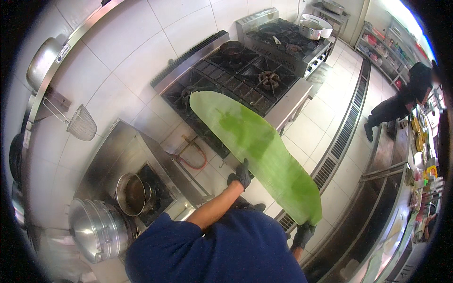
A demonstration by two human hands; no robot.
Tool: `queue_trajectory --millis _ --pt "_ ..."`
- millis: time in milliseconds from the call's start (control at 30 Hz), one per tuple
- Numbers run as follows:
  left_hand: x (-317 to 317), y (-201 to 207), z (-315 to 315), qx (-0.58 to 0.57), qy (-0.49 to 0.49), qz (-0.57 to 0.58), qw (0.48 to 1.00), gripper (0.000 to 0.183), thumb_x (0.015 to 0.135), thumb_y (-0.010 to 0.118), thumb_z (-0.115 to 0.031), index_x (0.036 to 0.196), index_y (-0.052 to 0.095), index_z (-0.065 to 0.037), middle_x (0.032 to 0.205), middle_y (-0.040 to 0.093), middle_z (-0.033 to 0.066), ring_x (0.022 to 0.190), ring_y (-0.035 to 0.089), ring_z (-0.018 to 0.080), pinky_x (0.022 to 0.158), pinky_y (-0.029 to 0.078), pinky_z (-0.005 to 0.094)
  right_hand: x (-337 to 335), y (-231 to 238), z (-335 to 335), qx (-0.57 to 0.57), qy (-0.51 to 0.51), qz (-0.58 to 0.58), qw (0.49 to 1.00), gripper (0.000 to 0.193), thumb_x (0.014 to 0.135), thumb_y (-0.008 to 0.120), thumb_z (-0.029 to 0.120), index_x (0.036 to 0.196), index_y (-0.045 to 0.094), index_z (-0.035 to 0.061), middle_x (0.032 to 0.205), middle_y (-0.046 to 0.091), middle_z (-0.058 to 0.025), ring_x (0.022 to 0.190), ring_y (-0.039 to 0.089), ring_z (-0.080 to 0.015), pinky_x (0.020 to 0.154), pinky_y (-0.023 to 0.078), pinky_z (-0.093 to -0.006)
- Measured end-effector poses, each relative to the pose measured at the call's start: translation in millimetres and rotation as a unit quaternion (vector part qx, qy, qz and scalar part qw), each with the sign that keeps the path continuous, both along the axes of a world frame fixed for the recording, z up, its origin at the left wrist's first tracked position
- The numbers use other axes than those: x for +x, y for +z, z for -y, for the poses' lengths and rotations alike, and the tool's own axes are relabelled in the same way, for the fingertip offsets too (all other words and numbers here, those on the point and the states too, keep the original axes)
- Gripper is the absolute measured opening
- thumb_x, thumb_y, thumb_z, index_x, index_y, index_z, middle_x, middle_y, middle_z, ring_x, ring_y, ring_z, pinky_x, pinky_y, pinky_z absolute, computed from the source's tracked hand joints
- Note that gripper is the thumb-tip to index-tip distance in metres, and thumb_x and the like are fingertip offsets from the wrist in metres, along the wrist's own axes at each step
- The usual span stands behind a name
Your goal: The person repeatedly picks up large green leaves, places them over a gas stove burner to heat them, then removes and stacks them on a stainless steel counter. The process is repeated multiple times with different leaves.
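A long, broad green banana leaf (pixel 264 146) stretches across the middle of the head view, its far end over the grates of a black gas range (pixel 231 78). On its near edge, about midway along, my left hand (pixel 241 174) in a black glove is closed, gripping the leaf. My right hand (pixel 304 233), also black-gloved, grips the leaf's near right end; its fingers are partly hidden by the leaf. Darker, glossier green patches show on the leaf's surface, beside paler, duller ones. Whether the far end touches the grates I cannot tell.
At the left, a wide pan (pixel 134 193) sits on a low burner beside a large aluminium pot (pixel 96 228). A strainer (pixel 82 123) hangs on the wall. A second stove (pixel 288 40) bears a pot (pixel 311 29). A floor drain grate (pixel 342 137) runs rightward of me; another person (pixel 401 101) stands beyond.
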State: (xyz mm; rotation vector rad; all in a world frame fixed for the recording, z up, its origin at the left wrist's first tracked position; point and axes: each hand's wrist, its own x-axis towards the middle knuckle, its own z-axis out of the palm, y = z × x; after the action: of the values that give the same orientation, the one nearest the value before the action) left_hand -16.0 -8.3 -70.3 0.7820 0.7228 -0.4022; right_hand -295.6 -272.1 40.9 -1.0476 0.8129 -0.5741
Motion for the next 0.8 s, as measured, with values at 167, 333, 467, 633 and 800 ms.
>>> queue_trajectory --millis 167,333,467,633,800 --pt "-12 -28 4 -0.096 -0.008 0.079 0.992 0.040 0.105 0.038 -0.035 0.135 0.047 -0.009 0.128 0.058 0.0112 0.114 0.059 0.0284 0.097 0.051 0.0469 -13 -4 7 0.003 -0.004 -0.011 1.000 0.040 0.093 0.067 0.020 0.127 0.053 0.0049 0.113 0.061 -0.0073 0.095 0.063 -0.0185 0.073 0.057 -0.0316" --pt "-22 12 12 -0.177 -0.015 0.042 0.983 0.041 0.105 0.037 -0.034 0.135 0.047 -0.007 0.130 0.057 0.0121 0.117 0.057 0.0285 0.101 0.047 0.0451 -13 -12 14 0.016 -0.028 -0.005 0.999 0.038 0.092 0.067 0.015 0.125 0.054 0.0051 0.111 0.062 -0.0070 0.092 0.063 -0.0179 0.070 0.056 -0.0306" --pt "-29 56 20 -0.244 -0.004 0.009 0.970 0.039 0.104 0.043 -0.034 0.128 0.051 -0.005 0.122 0.061 0.0118 0.109 0.061 0.0256 0.094 0.052 0.0423 -15 -16 17 0.028 -0.032 -0.002 0.999 0.038 0.092 0.067 0.015 0.126 0.054 0.0051 0.111 0.062 -0.0073 0.094 0.063 -0.0192 0.073 0.057 -0.0318" --pt "-31 77 27 -0.265 0.004 -0.015 0.964 0.039 0.104 0.044 -0.034 0.126 0.051 -0.003 0.120 0.062 0.0127 0.106 0.063 0.0255 0.093 0.054 0.0439 -21 -21 20 0.033 -0.039 -0.003 0.999 0.040 0.092 0.068 0.015 0.127 0.052 0.0048 0.115 0.060 -0.0087 0.098 0.063 -0.0209 0.075 0.057 -0.0336" --pt "-32 71 35 -0.240 -0.011 -0.028 0.970 0.042 0.104 0.036 -0.031 0.134 0.049 -0.004 0.134 0.057 0.0116 0.120 0.056 0.0273 0.104 0.044 0.0430 -24 -20 21 0.025 -0.038 -0.011 0.999 0.040 0.093 0.066 0.015 0.128 0.052 0.0042 0.118 0.060 -0.0095 0.099 0.062 -0.0217 0.076 0.057 -0.0344"
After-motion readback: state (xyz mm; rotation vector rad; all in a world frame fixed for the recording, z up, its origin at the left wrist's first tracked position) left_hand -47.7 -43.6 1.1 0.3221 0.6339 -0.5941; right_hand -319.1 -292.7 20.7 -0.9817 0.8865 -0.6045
